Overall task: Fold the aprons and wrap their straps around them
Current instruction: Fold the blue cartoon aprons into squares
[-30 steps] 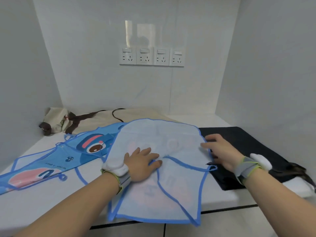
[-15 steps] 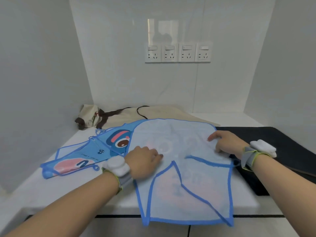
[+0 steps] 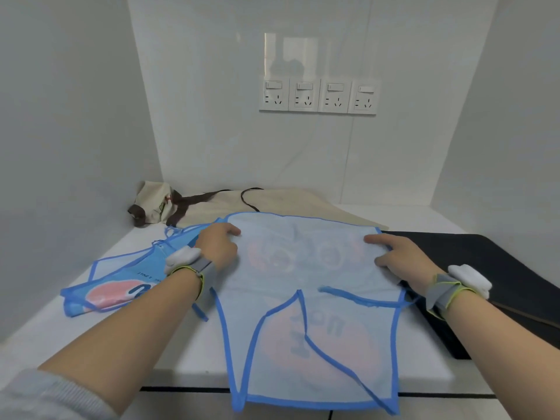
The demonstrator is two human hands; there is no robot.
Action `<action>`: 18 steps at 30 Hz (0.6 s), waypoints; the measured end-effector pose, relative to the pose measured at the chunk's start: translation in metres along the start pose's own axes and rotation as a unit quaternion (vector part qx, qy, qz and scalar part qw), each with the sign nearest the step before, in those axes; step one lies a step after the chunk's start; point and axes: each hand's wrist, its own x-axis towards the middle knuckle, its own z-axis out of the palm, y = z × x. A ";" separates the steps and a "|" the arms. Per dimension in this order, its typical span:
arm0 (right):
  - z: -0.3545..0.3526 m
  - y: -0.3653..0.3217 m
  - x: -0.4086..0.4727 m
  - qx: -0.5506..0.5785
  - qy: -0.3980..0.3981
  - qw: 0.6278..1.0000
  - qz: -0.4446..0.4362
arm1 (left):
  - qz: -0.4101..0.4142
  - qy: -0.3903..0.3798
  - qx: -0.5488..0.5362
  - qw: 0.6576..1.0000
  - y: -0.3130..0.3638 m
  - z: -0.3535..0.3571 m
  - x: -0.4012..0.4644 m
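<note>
Aprons lie across the white table (image 3: 188,353) in front of us, and the pale blue apron (image 3: 306,286) with darker blue edging sits between our two hands, face down, its near end hanging over the table's front edge. Our left hand (image 3: 216,248) rests on its far left side, fingers curled down onto the cloth; we cannot tell whether they pinch the edge. Our right hand (image 3: 400,256) rests on its right side, index finger stretched forward along the fabric, the others bent under. A blue strap (image 3: 360,300) lies loose across the apron just nearer to us than the right hand. Left of the left hand lies a second blue apron (image 3: 121,283), printed side up. Beyond both hands lies a beige apron (image 3: 288,204) with brown straps. Right of the right hand lies a black apron (image 3: 485,268), touching the pale one.
</note>
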 end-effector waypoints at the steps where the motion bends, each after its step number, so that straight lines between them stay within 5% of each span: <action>1: 0.002 -0.002 0.001 0.022 -0.003 1.000 -0.005 | 0.004 0.004 0.014 1.000 -0.006 -0.005 0.001; 6: 0.016 0.006 0.007 -0.117 -0.070 0.991 0.012 | 0.014 -0.106 0.075 0.991 -0.048 -0.019 -0.006; 10: 0.018 0.000 0.021 -0.256 -0.004 0.967 -0.003 | 0.054 -0.023 0.164 0.985 -0.044 -0.011 -0.007; 13: 0.017 -0.017 0.031 -0.265 -0.016 0.963 -0.044 | 0.138 -0.026 0.128 0.982 -0.012 0.003 -0.004; 18: 0.036 -0.039 0.059 -0.279 -0.055 0.953 -0.100 | 0.248 -0.135 0.070 0.957 0.039 0.050 -0.007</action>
